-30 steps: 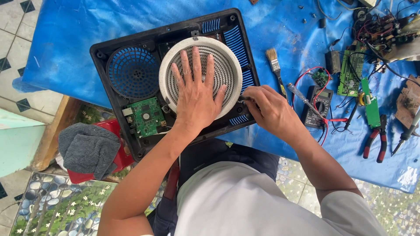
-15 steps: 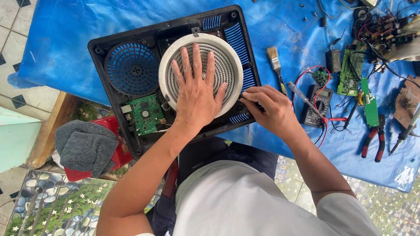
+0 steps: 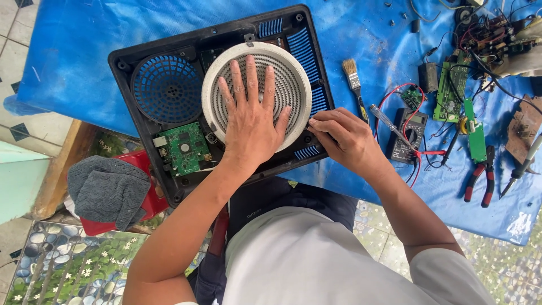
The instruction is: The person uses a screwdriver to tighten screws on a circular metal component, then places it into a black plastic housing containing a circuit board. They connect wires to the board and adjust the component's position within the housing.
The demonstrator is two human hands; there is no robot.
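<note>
A black open cooker housing [image 3: 141, 53] lies on the blue sheet [image 3: 68, 51]. In it sits a round white coil disc [image 3: 293, 73], a blue fan grille [image 3: 167, 88] and a green circuit board [image 3: 185, 148]. My left hand [image 3: 252, 117] lies flat on the coil disc, fingers spread. My right hand [image 3: 342, 139] rests at the housing's right edge beside the disc, fingers curled at the disc's rim; whether it pinches anything is hidden.
Right of the housing lie a paint brush [image 3: 353, 79], a screwdriver [image 3: 389, 125], a multimeter [image 3: 409, 134] with red leads, green boards [image 3: 450, 90], red-handled pliers [image 3: 480, 176] and loose parts. A grey cloth [image 3: 107, 189] lies on a red stool below the table's left edge.
The view has shifted slightly. My left hand stays flat on the coil disc; my right hand stays at the disc's right rim with small finger movement.
</note>
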